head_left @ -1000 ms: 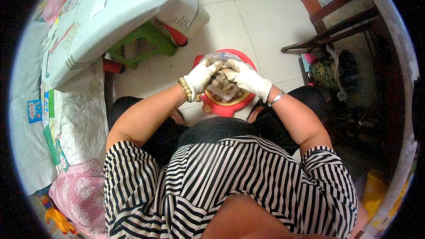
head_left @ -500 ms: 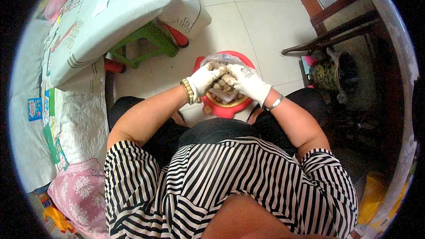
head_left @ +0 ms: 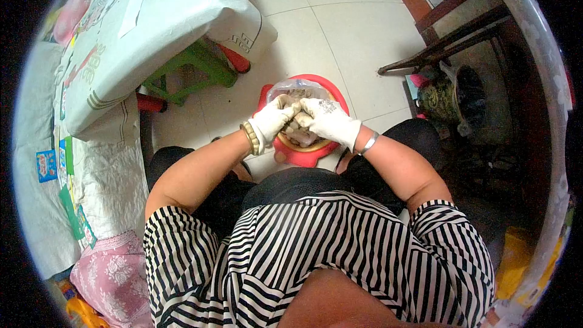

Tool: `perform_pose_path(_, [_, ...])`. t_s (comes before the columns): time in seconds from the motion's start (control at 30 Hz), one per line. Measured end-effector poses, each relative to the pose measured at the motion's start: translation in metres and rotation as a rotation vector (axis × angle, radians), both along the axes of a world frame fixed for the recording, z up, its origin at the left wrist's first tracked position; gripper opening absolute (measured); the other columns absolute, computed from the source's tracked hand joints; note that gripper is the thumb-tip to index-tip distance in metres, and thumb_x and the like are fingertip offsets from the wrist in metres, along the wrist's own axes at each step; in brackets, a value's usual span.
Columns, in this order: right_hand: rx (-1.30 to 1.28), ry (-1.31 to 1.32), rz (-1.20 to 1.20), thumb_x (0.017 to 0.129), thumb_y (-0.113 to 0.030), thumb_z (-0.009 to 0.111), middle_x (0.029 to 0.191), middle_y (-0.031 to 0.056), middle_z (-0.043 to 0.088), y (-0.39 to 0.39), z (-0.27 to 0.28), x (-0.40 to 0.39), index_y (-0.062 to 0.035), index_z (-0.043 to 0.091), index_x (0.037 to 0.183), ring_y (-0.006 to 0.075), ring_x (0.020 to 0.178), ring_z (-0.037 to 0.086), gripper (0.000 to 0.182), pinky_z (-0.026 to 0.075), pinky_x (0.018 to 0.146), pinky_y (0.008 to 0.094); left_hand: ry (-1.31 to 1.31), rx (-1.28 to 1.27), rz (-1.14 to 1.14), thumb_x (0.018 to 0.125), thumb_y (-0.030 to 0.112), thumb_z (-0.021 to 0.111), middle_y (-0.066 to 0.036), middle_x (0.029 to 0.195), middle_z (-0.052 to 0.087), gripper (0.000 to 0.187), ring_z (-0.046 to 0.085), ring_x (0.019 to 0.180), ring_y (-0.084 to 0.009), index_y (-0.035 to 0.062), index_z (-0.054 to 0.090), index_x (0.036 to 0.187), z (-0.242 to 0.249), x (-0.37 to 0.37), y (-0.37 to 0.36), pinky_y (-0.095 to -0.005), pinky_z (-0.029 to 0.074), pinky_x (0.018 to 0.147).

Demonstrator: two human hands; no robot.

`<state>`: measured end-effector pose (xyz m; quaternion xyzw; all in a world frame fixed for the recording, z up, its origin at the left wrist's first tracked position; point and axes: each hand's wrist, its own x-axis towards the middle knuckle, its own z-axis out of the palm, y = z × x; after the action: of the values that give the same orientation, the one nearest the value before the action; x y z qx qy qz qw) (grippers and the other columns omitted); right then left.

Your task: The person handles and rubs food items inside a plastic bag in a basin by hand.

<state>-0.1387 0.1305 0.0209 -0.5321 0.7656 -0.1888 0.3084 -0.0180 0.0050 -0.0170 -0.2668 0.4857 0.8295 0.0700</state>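
My left hand (head_left: 271, 123) and my right hand (head_left: 331, 121), both in white work gloves soiled at the fingertips, meet over a clear plastic bag (head_left: 317, 89). The fingers of each are closed in a pinch, thumbs and fingertips together; what they pinch is hidden by the gloves. Small tan, lumpy pieces (head_left: 299, 93) lie in the bag, partly covered by my hands. Under the bag is a round red plastic base (head_left: 305, 157) with a yellowish inner rim, standing on the floor between my legs.
A table with a pale cloth (head_left: 164, 18) stands at the left, a green stool (head_left: 197, 67) beneath it. Dark wooden furniture legs (head_left: 440, 54) and a black-lined bin (head_left: 470, 94) are at the right. Pink patterned fabric (head_left: 112, 273) lies at lower left. Light tiles (head_left: 358, 36) cover the floor.
The view has shifted slightly. My fingertips have drawn closer together over the bag, and the right glove now covers more of the tan pieces than before.
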Motion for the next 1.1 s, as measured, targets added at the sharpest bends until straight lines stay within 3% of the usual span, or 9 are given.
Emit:
perform_pose_path(0.13, [-0.058, -0.094, -0.032, 0.084, -0.031, 0.054, 0.089, 0.0180, 0.064, 0.000, 0.007, -0.002, -0.0050, 0.059, 0.093, 0.0345, 0.084, 0.061, 0.028, 0.047, 0.074, 0.0435, 0.053, -0.086, 0.011, 0.093, 0.025, 0.053, 0.001, 0.083, 0.058, 0.019, 0.050, 0.067, -0.0059, 0.0090, 0.054, 0.103, -0.004, 0.000, 0.001, -0.0198, 0.041, 0.055])
perform_pose_path(0.23, [-0.016, -0.163, -0.070, 0.083, -0.030, 0.055, 0.087, 0.0169, 0.065, -0.001, 0.011, -0.003, -0.0047, 0.061, 0.092, 0.0315, 0.080, 0.062, 0.027, 0.047, 0.071, 0.0404, 0.074, -0.021, 0.033, 0.092, 0.017, 0.053, -0.005, 0.091, 0.059, 0.023, 0.057, 0.070, -0.0098, 0.0047, 0.050, 0.112, -0.007, -0.003, 0.000, -0.0223, 0.048, 0.057])
perform_pose_path(0.4, [-0.028, -0.299, -0.106, 0.081, -0.026, 0.059, 0.086, 0.0153, 0.065, 0.001, 0.006, -0.003, -0.0057, 0.063, 0.094, 0.0276, 0.077, 0.064, 0.025, 0.048, 0.068, 0.0363, 0.034, -0.035, 0.044, 0.092, 0.015, 0.053, 0.000, 0.078, 0.056, 0.016, 0.051, 0.058, -0.0073, 0.0060, 0.053, 0.105, -0.003, -0.002, 0.003, -0.0207, 0.044, 0.051])
perform_pose_path(0.5, [0.001, -0.384, -0.131, 0.081, -0.027, 0.060, 0.083, 0.0144, 0.066, 0.003, 0.001, -0.003, -0.0057, 0.063, 0.094, 0.0265, 0.074, 0.064, 0.025, 0.048, 0.066, 0.0363, 0.048, -0.079, 0.021, 0.091, 0.020, 0.057, 0.000, 0.083, 0.056, 0.015, 0.051, 0.067, -0.0066, 0.0079, 0.054, 0.099, 0.001, 0.002, 0.004, -0.0217, 0.044, 0.057])
perform_pose_path(0.63, [-0.057, -0.223, -0.059, 0.082, -0.026, 0.059, 0.081, 0.0133, 0.066, 0.002, 0.002, -0.002, -0.0060, 0.064, 0.094, 0.0247, 0.071, 0.064, 0.024, 0.049, 0.064, 0.0365, 0.117, -0.054, 0.138, 0.091, 0.020, 0.058, 0.000, 0.083, 0.056, 0.014, 0.050, 0.066, -0.0065, 0.0080, 0.055, 0.097, 0.001, 0.000, 0.010, -0.0214, 0.043, 0.056])
perform_pose_path(0.83, [-0.045, -0.389, -0.178, 0.084, -0.026, 0.055, 0.089, 0.0176, 0.065, 0.001, 0.003, 0.007, -0.0048, 0.063, 0.094, 0.0306, 0.084, 0.062, 0.025, 0.048, 0.074, 0.0382, 0.064, 0.005, 0.121, 0.091, 0.021, 0.056, -0.001, 0.081, 0.057, 0.014, 0.051, 0.064, -0.0075, 0.0078, 0.056, 0.097, 0.001, -0.002, 0.004, -0.0227, 0.044, 0.054])
perform_pose_path(0.9, [0.033, -0.251, -0.137, 0.087, -0.017, 0.052, 0.099, 0.0166, 0.064, 0.000, -0.003, 0.009, -0.0037, 0.060, 0.105, 0.0277, 0.092, 0.061, 0.024, 0.047, 0.083, 0.0351, -0.024, -0.008, 0.045, 0.091, 0.024, 0.057, -0.001, 0.078, 0.057, 0.018, 0.051, 0.060, -0.0087, 0.0074, 0.056, 0.097, 0.003, 0.000, -0.001, -0.0229, 0.043, 0.050])
perform_pose_path(0.93, [0.015, -0.183, -0.102, 0.088, -0.016, 0.050, 0.100, 0.0183, 0.063, 0.000, 0.004, 0.011, -0.0023, 0.058, 0.105, 0.0313, 0.095, 0.060, 0.023, 0.046, 0.084, 0.0368, -0.023, -0.009, 0.049, 0.091, 0.024, 0.057, -0.001, 0.078, 0.057, 0.018, 0.051, 0.060, -0.0087, 0.0074, 0.056, 0.097, 0.006, 0.001, -0.001, -0.0229, 0.043, 0.050])
perform_pose_path(1.1, [-0.051, -0.175, -0.099, 0.085, -0.027, 0.050, 0.092, 0.0223, 0.063, 0.000, -0.006, 0.010, -0.0027, 0.060, 0.096, 0.0368, 0.089, 0.060, 0.028, 0.046, 0.077, 0.0440, -0.066, -0.166, -0.055, 0.090, 0.030, 0.058, -0.001, 0.075, 0.056, 0.024, 0.050, 0.058, -0.0089, 0.0073, 0.055, 0.097, 0.015, 0.002, -0.006, -0.0228, 0.042, 0.049])
